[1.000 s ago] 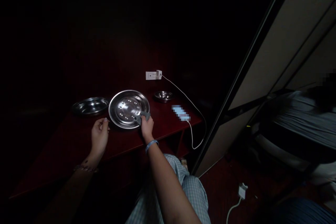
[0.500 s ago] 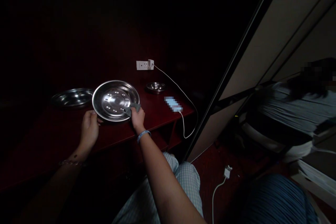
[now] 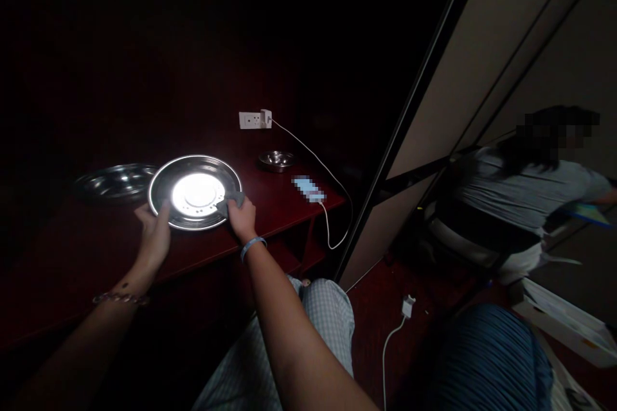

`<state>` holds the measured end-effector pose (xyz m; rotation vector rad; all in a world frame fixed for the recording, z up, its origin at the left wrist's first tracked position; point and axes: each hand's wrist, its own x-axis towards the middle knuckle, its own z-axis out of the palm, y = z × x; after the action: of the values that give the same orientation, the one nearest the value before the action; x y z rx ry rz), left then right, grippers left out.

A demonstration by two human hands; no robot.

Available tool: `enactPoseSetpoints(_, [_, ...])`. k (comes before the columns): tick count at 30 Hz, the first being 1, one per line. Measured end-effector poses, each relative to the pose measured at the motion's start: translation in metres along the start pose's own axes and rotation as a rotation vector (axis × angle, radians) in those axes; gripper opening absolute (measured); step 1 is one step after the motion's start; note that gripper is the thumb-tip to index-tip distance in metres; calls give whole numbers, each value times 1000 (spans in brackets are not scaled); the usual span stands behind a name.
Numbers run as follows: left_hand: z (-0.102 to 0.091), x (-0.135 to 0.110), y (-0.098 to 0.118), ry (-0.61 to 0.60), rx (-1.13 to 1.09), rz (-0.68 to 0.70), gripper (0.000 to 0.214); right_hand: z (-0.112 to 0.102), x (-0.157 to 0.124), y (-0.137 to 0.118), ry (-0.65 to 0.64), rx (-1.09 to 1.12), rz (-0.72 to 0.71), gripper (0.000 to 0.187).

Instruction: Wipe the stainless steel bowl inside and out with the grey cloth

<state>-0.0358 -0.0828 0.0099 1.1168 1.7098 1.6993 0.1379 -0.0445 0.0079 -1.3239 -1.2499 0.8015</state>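
A round, shiny metal basin is held tilted over the dark red desk, with a bright glare on its bottom. My left hand grips its left rim, thumb over the edge and fingers behind. At the right rim, my right hand pinches a grey cloth against the basin's inner side. Behind and to the left lies a second, larger metal basin, partly hidden by the held one. A small metal bowl sits farther back on the right.
A phone lies on the desk, its white cable running to a charger in the wall socket. To the right rises a tall panel. Beyond it sits another person. A white plug and cable are on the floor.
The basin has tipped so its bottom now catches a strong glare. My left thumb has moved over its rim. The whole view has shifted slightly, and the other person's arm now reaches out.
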Motion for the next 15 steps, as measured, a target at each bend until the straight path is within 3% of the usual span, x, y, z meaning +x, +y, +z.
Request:
enactPoseSetpoints(5, [8,-6,1,-113,-91,47,63,-2,0,2,-10,-39,-23,20])
enactPoseSetpoints(8, [12,-7,-3,-181,-117,101,57,-3,1,3,-9,-66,-40,18])
enactPoseSetpoints(15, [23,2,-21,-143,-136,94,51,-6,4,4,24,-101,-38,17])
